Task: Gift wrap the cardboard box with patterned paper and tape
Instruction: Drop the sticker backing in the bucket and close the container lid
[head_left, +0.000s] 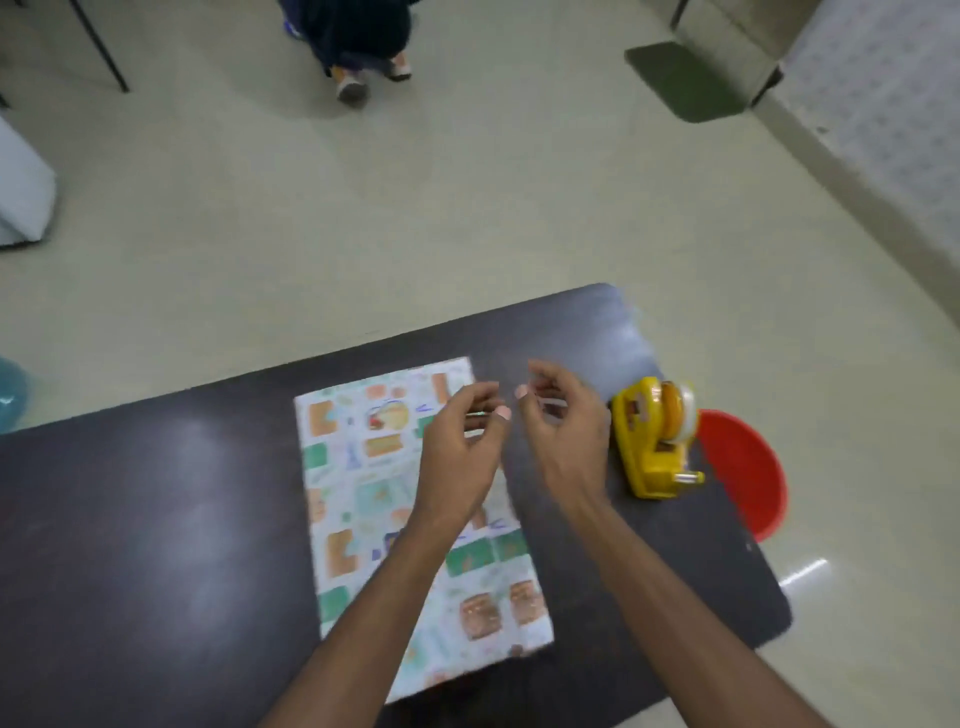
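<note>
Wrapped box (363, 499) lies flat mid-desk (156, 493). Left grip (457, 447), right grip (566, 431) hover over its far right corner, apparently pinching tape strip (551, 403), barely visible. Keep strip taut, centre over seam, press outward.

Left hand (457, 452) partly hides wrapped box (363, 493).

Paper-wrapped box (358, 483) is lying flat mid-table (156, 519), its length running from far edge to near edge. Yellow tape dispenser (652, 441) is sitting upright by the right edge.
</note>
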